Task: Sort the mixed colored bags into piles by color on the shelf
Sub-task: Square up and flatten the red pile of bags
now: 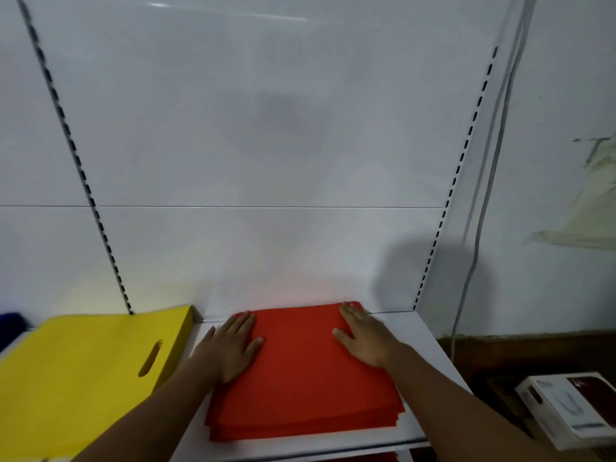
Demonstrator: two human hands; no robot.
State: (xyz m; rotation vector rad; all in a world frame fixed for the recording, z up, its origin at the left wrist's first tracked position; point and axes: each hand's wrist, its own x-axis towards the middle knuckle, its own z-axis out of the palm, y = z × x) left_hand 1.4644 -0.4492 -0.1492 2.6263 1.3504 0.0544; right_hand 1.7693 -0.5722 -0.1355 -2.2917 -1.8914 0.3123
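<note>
A pile of red bags (300, 378) lies flat on the white shelf (423, 355), at its right part. My left hand (230, 345) rests flat on the pile's left edge, fingers spread. On the pile's far right corner lies my right hand (363, 338), also flat with fingers apart. Neither hand grips a bag. A pile of yellow bags (83, 378) with a cut-out handle slot sits to the left of the red pile, apart from it. A bit of something blue (11, 323) shows at the far left edge.
The shelf's white back panel (266, 145) rises behind the piles, with slotted uprights at left and right. A white and dark red box (573, 408) sits lower down at the right. A grey cable (473, 245) hangs along the right wall. More red shows under the shelf (376, 457).
</note>
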